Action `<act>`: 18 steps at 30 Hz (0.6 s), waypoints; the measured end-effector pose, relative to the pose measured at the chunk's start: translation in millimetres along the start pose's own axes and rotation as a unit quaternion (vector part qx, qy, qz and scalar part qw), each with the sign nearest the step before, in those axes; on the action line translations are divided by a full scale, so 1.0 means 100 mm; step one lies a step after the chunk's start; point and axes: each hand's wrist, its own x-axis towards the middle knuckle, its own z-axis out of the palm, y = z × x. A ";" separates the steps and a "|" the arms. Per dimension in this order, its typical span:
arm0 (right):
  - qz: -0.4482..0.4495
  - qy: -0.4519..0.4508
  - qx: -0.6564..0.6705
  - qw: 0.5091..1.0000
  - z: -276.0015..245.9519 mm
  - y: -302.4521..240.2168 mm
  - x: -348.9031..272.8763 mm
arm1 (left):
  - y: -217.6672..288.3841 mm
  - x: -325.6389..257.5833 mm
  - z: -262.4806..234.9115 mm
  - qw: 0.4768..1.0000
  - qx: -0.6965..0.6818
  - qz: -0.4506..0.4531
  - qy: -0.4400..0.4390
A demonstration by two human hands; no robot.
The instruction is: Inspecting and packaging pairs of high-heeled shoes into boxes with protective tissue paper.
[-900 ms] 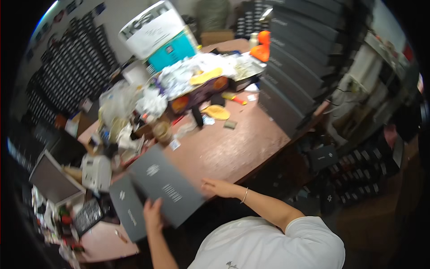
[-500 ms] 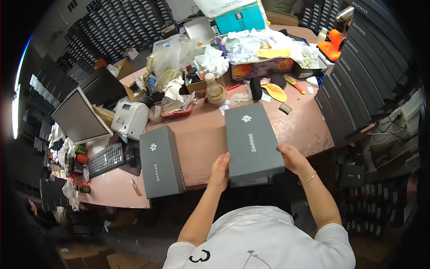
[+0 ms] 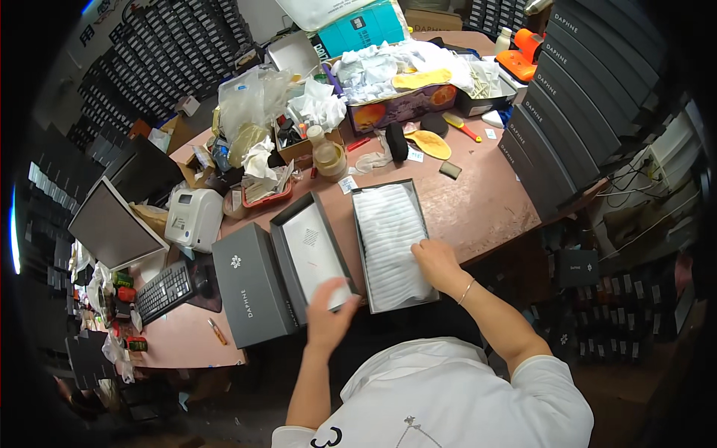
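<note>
The open box [image 3: 385, 302] sits at the near edge of the surface [image 3: 478, 213], filled with white paper [image 3: 387, 235]. The right hand [image 3: 439, 265] rests on the paper toward the box's right side, fingers bent together; whether they pinch it I cannot tell. The left hand [image 3: 328, 315] is blurred, thumb and fingers spread, at the near end of the lid [image 3: 314, 243]; contact is unclear. The lid lies inside up, left of the open box, with a small block of dark print and a faint reddish line on its white lining. Left of it, the closed box [image 3: 252, 287] bears a white flower emblem and pale capitals along its top. At right, each box in the stack [image 3: 579, 97] shows pale lettering. Far off, a teal package [image 3: 362, 33] carries dark characters; a printed slip [image 3: 348, 184] lies beyond the lid.
</note>
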 end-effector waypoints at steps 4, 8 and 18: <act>0.011 0.055 0.122 0.991 -0.53 -0.24 0.15 | 0.15 -0.20 0.59 0.955 -0.065 0.099 -0.273; -0.175 0.096 0.082 0.976 -0.51 -0.98 0.56 | 0.04 -0.19 1.38 0.938 -0.100 0.249 -0.221; -0.023 -0.038 0.145 0.989 -0.29 -0.63 -0.03 | -1.20 0.43 0.76 0.818 -0.422 -0.344 0.183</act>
